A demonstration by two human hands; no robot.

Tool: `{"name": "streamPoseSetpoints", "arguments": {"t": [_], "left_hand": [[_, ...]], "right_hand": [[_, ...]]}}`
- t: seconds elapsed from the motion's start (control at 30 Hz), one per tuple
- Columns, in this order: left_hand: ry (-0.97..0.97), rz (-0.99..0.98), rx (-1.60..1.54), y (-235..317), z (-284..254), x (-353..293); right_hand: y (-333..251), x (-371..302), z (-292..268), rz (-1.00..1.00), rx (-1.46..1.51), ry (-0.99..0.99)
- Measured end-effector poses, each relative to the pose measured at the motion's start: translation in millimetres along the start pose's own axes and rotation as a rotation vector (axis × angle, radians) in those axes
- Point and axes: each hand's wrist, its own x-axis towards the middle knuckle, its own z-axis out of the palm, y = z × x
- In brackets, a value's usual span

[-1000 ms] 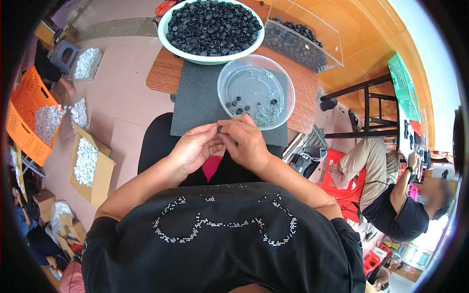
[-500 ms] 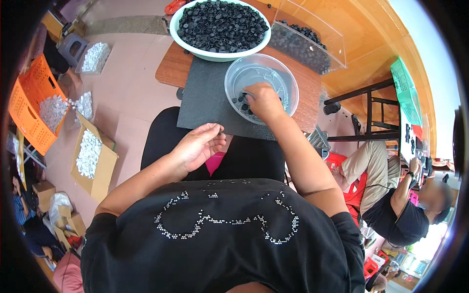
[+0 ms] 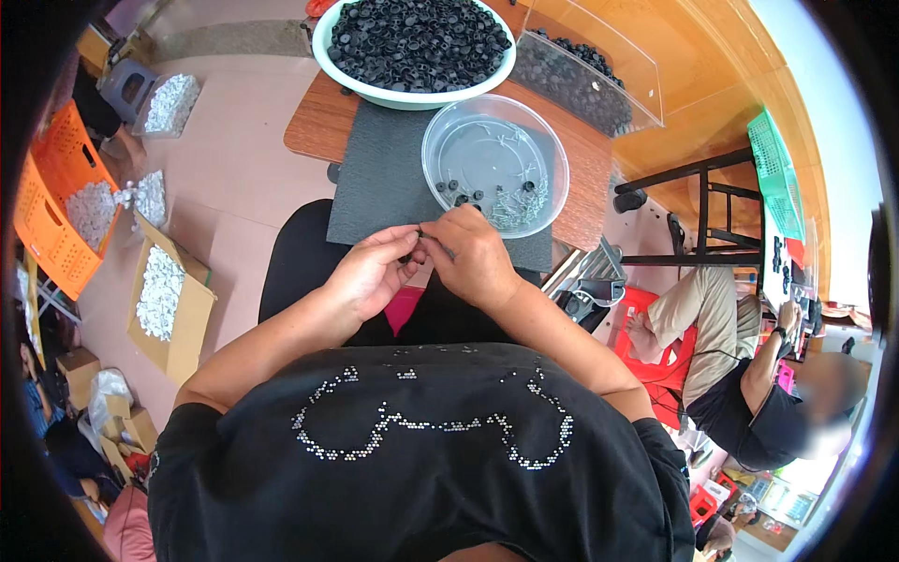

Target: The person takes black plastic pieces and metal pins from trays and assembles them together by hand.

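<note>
My left hand [image 3: 377, 272] pinches a small black round part [image 3: 406, 257] over my lap, at the near edge of the dark mat [image 3: 375, 187]. The fingertips of my right hand [image 3: 471, 256] meet those of the left at this part. Whether the right fingers also hold something small is hidden. Just beyond my hands stands a clear round tub [image 3: 562, 169]. Inside it lie several loose black round parts [image 3: 453, 185] and a scatter of thin silvery pins [image 3: 515, 208].
A pale green basin [image 3: 412, 99] heaped with black parts [image 3: 412, 47] sits at the table's far side. Beside it is a clear box [image 3: 646, 103] of black pieces. A carton [image 3: 187, 323] and an orange crate [image 3: 56, 211] stand left. At right, a person [image 3: 758, 403] sits working.
My right hand has come out of the clear tub, toward me and left, to meet my left hand. The left hand's fingers have drawn together around the small black part.
</note>
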Motion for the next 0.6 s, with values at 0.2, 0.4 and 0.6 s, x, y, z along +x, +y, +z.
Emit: {"name": "streamPoseSetpoints", "arguments": {"t": [0.2,0.4,0.6], "left_hand": [[0.044,0.040,-0.039,2.2,-3.3,1.1],[0.106,0.064,0.007,1.8,-6.4,-2.1],[0.092,0.050,-0.033,3.1,-9.4,0.2]], "right_hand": [[1.9,4.4,-0.6,-0.037,-0.041,-0.123],[115.4,31.5,-62.5,0.258,-0.687,-0.015],[158.0,30.9,-71.4,0.362,-0.840,-0.311]]}}
